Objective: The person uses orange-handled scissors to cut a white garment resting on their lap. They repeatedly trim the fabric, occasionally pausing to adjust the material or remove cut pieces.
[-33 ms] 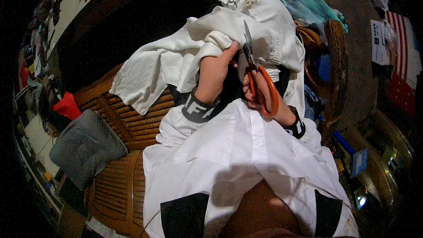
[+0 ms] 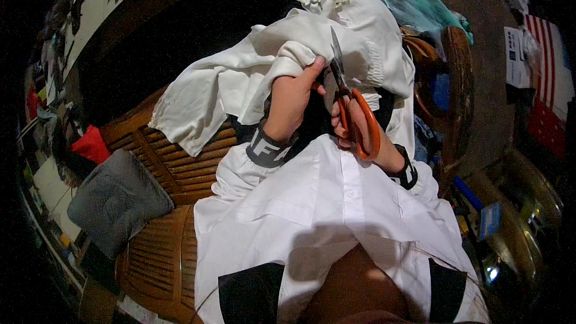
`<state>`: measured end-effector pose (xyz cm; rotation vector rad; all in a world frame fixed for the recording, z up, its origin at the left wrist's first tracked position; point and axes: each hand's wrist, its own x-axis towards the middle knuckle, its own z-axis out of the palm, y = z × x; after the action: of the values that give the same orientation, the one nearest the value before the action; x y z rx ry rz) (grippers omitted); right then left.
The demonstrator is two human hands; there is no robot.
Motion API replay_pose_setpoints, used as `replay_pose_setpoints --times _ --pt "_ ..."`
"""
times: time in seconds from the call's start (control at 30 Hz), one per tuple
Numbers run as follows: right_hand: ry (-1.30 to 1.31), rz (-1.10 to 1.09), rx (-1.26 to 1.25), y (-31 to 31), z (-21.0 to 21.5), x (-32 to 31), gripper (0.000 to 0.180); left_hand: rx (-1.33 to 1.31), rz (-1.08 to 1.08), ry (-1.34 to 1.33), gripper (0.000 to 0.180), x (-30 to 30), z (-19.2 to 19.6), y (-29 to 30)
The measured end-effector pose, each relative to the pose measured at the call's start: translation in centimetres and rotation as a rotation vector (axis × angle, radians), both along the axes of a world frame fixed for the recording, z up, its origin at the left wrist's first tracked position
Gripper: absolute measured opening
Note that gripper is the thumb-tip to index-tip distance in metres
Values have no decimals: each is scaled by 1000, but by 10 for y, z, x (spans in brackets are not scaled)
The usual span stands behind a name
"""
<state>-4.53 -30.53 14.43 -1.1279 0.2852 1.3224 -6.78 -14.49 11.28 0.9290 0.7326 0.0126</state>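
Note:
White cloth, a garment with gathered, ruffled parts [image 2: 240, 66], is heaped over my lap and spreads to the left. My left hand [image 2: 291, 105] is closed on a folded bit of it, the thumb pressed on top. In my right hand [image 2: 359, 121] is a pair of scissors [image 2: 340, 81] with orange handles, fingers round the loops. The blades point away from me, lie close together and rest over the cloth, just right of my left thumb. Some fingers of both hands are hidden.
I sit on a slatted wooden bench [image 2: 156, 240] with a grey cushion [image 2: 120, 198] and a red cloth [image 2: 91, 144] at the left. At the right are a wooden armrest [image 2: 457, 84], a teal plastic bag [image 2: 414, 6], a white box [image 2: 517, 57] and a metal bowl-like thing [image 2: 510, 228].

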Motion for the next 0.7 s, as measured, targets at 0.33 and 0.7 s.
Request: replay_pose_setpoints --times 0.33,0.7 --pt "-27 -19 60 1 0 -5 39 -502 125 -59 17 2 0 -18" --pt "-144 66 7 -3 -12 -2 46 -543 164 -23 28 8 -18 -26"
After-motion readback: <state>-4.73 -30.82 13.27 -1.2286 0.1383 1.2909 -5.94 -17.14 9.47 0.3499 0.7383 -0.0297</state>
